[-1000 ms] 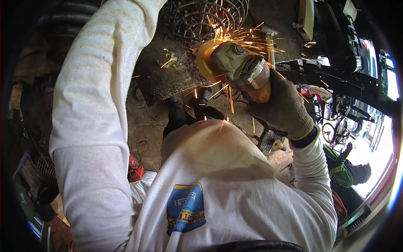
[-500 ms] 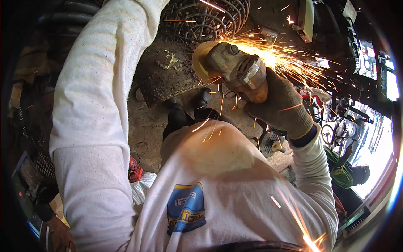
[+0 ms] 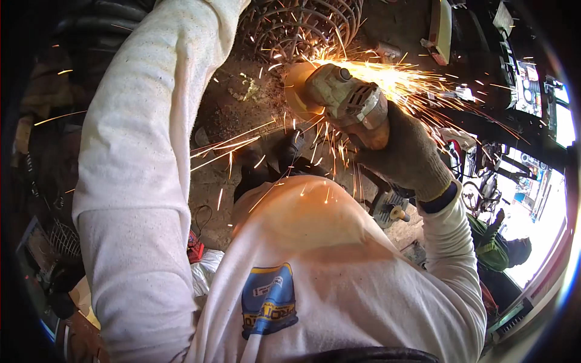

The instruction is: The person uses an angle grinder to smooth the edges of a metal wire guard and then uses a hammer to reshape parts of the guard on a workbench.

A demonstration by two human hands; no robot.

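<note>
My right hand, in a knitted work glove, is closed around the body of an angle grinder. The grinder's round yellowish disc is close to the lower side of a rounded cage of bent metal rods. Bright orange sparks stream to the right from there, and stray ones fall over my shirt. My left arm, in a long pale sleeve, reaches up past the top edge, so the left hand is out of sight. Exact contact between disc and rod is lost in the glare.
A person in green is at the right, near a wheel and a bright opening. A red object and silvery sheeting lie beside my left sleeve. A pale long block is at the upper right.
The grinder and my right hand have shifted slightly right and down. The sparks are denser, with more streaks flying left across the floor. My left arm has moved a little to the right.
</note>
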